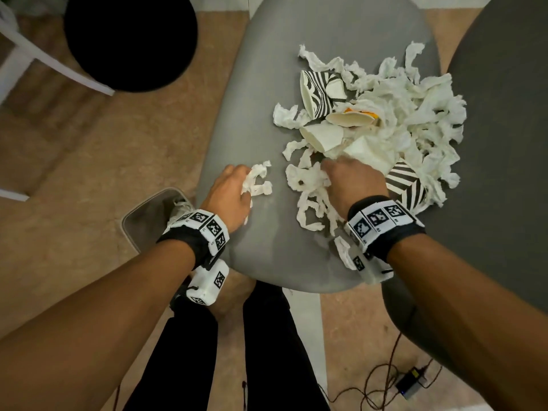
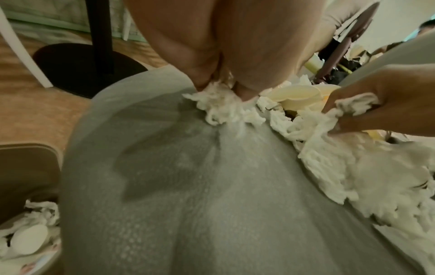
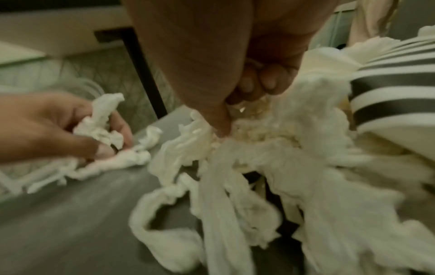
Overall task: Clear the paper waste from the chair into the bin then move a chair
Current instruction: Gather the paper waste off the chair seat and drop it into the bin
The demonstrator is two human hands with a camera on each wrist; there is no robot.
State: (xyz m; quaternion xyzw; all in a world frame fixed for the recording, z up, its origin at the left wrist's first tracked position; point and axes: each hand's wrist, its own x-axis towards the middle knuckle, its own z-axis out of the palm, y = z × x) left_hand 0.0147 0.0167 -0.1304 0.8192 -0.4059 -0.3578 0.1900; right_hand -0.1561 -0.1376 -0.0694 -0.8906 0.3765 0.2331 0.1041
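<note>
A grey chair seat (image 1: 261,120) carries a heap of torn white tissue (image 1: 415,114) mixed with crushed paper cups (image 1: 321,136), some striped black and white (image 1: 317,93). My left hand (image 1: 234,185) grips a small wad of tissue (image 1: 258,182) near the seat's left side; the right wrist view shows the left hand's fingers (image 3: 94,119) curled round it. My right hand (image 1: 350,179) digs into the near edge of the heap, and its fingers (image 3: 259,81) grip a clump of tissue strips (image 3: 235,148). The bin (image 1: 148,215) stands on the floor left of the seat, with paper inside (image 2: 30,234).
A black round base (image 1: 130,40) with a white chair leg (image 1: 53,60) lies at the far left. A darker grey chair (image 1: 501,143) stands to the right. A cable and power adapter (image 1: 412,381) lie on the floor at the lower right. My legs (image 1: 267,351) stand at the seat's front.
</note>
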